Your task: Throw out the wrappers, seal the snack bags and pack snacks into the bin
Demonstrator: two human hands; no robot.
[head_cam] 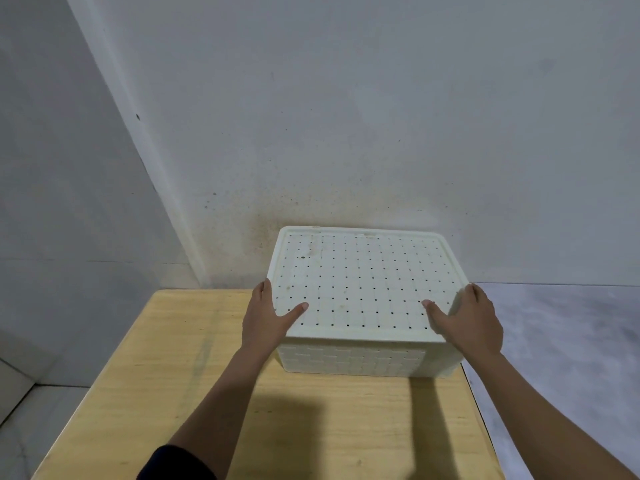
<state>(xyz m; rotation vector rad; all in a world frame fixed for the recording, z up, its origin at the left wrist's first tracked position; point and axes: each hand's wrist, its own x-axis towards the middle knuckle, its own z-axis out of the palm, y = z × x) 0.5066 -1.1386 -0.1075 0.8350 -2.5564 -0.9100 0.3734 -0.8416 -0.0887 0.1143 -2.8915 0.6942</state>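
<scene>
Cream bin | left hand grips left edge | right hand grips right edge | thumbs on lid

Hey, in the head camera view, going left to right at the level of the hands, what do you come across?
wooden table → left hand → bin lid → right hand → grey floor

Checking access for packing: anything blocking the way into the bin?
Yes: the lid sits closed over the bin, covering the whole opening. The left hand and right hand grip its side edges.
</scene>
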